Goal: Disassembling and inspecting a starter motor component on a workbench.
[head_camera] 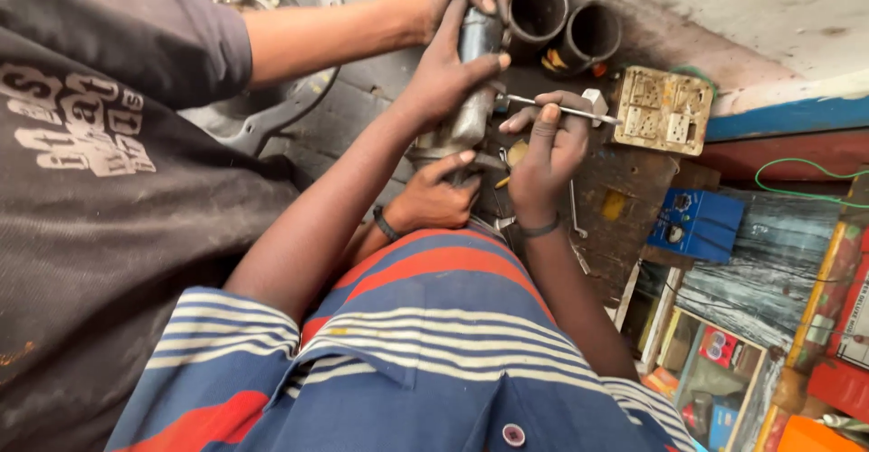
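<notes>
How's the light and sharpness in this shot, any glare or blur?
Head view: soft, even daylight, no hard shadows; a mild sheen runs down the metal cylinder. The right hand with its thin tool and the left hand are fairly sharp. The striped shirt, close to the lens, looks softer, and the edges bend with wide-angle distortion.

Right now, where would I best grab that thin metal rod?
Probably its bare outer end, coming from beside the socket plate: the thin metal rod lies almost level, the right hand pinches its middle, and its other tip meets the metal cylinder gripped by the left hand.
</notes>
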